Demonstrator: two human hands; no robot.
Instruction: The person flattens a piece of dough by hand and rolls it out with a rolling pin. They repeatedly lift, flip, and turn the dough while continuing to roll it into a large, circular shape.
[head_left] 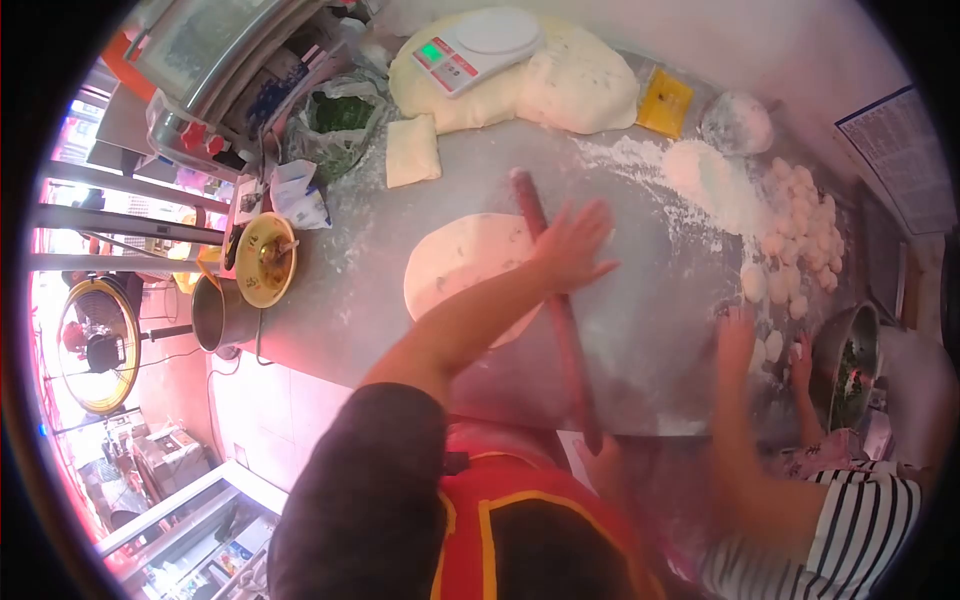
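A flat round of dough (450, 265) lies on the grey worktop, with a long reddish rolling pin (567, 350) slanting across its right side. My left hand (577, 243) reaches over the dough and rests on the pin, fingers spread and stretched out. Low down, at the near end of the pin by the table's edge, is my right hand (603, 466); it is blurred and its fingers are mostly hidden, so its grip cannot be made out. My left forearm covers part of the dough.
A large dough mass (580, 85) carries a kitchen scale (480, 50). A folded dough piece (412, 152), a bowl (266, 262), flour (700, 180) and several dough balls (800, 225) surround the work. At right, a co-worker's hands (737, 335) are near a metal bowl (848, 365).
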